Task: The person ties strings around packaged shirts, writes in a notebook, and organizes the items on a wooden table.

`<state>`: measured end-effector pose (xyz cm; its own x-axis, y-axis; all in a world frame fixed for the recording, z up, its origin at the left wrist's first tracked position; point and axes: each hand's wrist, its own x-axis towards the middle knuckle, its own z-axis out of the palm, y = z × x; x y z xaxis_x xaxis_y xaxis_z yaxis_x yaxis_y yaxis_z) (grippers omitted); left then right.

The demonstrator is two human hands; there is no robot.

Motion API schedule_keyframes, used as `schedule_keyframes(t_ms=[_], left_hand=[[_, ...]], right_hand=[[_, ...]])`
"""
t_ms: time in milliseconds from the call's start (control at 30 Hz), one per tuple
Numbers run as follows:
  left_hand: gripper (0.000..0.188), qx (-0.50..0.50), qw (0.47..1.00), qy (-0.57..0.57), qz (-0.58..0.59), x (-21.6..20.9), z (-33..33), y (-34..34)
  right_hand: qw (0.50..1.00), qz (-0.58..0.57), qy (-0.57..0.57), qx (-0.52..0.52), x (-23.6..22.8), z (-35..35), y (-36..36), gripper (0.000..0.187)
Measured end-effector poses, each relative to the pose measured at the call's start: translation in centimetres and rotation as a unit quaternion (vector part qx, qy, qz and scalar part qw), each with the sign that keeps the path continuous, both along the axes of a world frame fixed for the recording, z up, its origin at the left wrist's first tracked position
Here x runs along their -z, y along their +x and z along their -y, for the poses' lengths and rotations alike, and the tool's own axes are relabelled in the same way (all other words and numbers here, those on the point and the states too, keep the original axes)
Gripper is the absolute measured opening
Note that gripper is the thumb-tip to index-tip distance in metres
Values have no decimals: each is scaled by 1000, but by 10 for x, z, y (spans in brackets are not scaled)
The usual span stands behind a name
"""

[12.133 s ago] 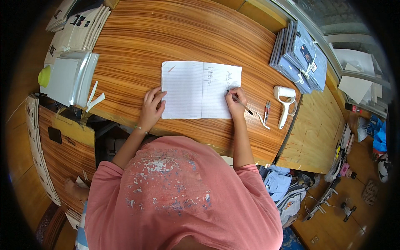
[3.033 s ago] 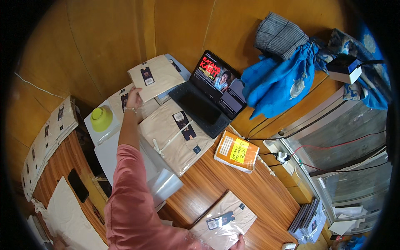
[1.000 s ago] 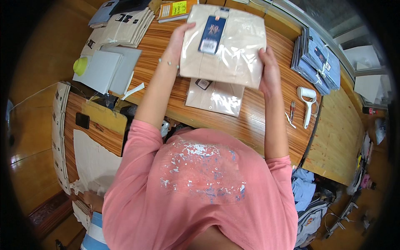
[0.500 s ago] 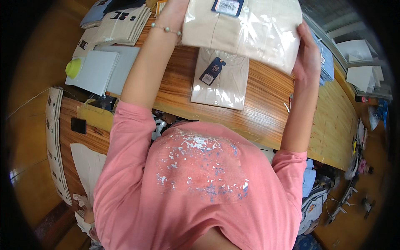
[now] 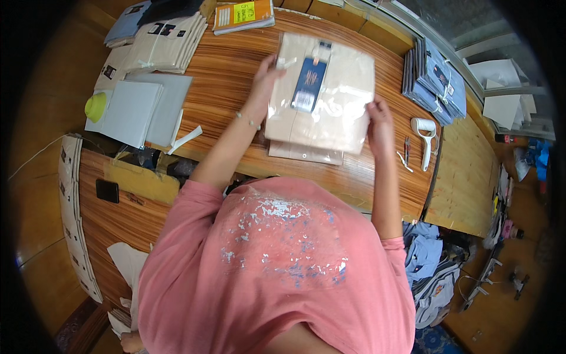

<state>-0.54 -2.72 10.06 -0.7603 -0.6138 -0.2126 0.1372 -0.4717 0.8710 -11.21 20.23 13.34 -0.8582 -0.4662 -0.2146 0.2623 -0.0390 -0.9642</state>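
Note:
Between my two hands is a folded cream shirt [image 5: 342, 76] in a clear plastic bag, with a dark blue hang tag [image 5: 308, 85] showing at its front. My left hand [image 5: 265, 88] grips the bag's left edge, and my right hand [image 5: 379, 118] is closed on the right edge. Under it, mostly hidden, a second bagged cream shirt [image 5: 306, 155] lies on the wood-grain table [image 5: 236, 71]; only its lower strip shows.
Stacked cream shirts [image 5: 171, 44] and white sheets [image 5: 132, 109] lie at the left, with a yellow-green round object [image 5: 95, 107]. A notebook [image 5: 244, 16] is at the back. To the right are tied blue shirts [image 5: 436, 79], a lint roller [image 5: 424, 141] and small snips [image 5: 407, 150].
The held bagged shirt has come down and nearer to me, from the top of the view to over the second one. Its hang tag now shows whole.

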Motion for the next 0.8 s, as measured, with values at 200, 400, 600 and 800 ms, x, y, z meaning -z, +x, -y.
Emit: schedule_keyframes(t_ms=[200, 400, 600, 800], left_hand=[[53, 85, 977, -161, 111, 99, -21, 27], [56, 23, 837, -484, 252, 105, -22, 32], [62, 52, 942, -286, 166, 90, -29, 34], [58, -24, 841, -529, 114, 21, -31, 8]], right_hand=[[976, -115, 181, -34, 115, -20, -5, 24], [988, -61, 141, -36, 111, -22, 0, 30], [935, -210, 281, -46, 101, -33, 5, 36], [811, -504, 297, 21, 27, 22, 17, 42]])
